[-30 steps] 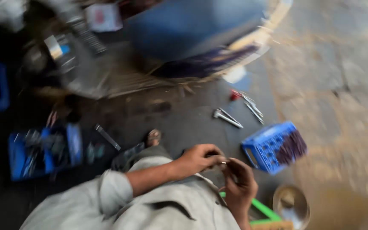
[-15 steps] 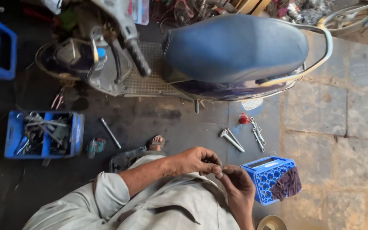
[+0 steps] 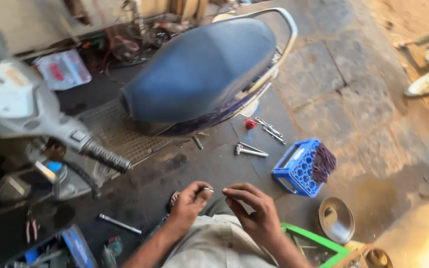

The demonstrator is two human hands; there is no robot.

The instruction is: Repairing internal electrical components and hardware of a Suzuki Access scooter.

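My left hand (image 3: 188, 204) and my right hand (image 3: 252, 211) meet low in the middle of the view, over my lap. Their fingertips pinch a small thin metal piece (image 3: 209, 189) between them; its kind is too small to tell. Ahead of the hands stands a scooter with a blue seat (image 3: 199, 69) and a black handlebar grip (image 3: 106, 158). Loose wrenches (image 3: 250, 149) lie on the dark floor just beyond my hands.
A blue plastic crate (image 3: 296, 168) with a dark rag on it sits to the right. A metal bowl (image 3: 335, 219) and a green frame (image 3: 319, 241) lie at lower right. A blue tool tray (image 3: 70, 246) and a long rod (image 3: 119, 224) are at lower left.
The view has swung and moved closer to the scooter. My hands stay together on the small piece, now spread slightly apart at the fingertips.
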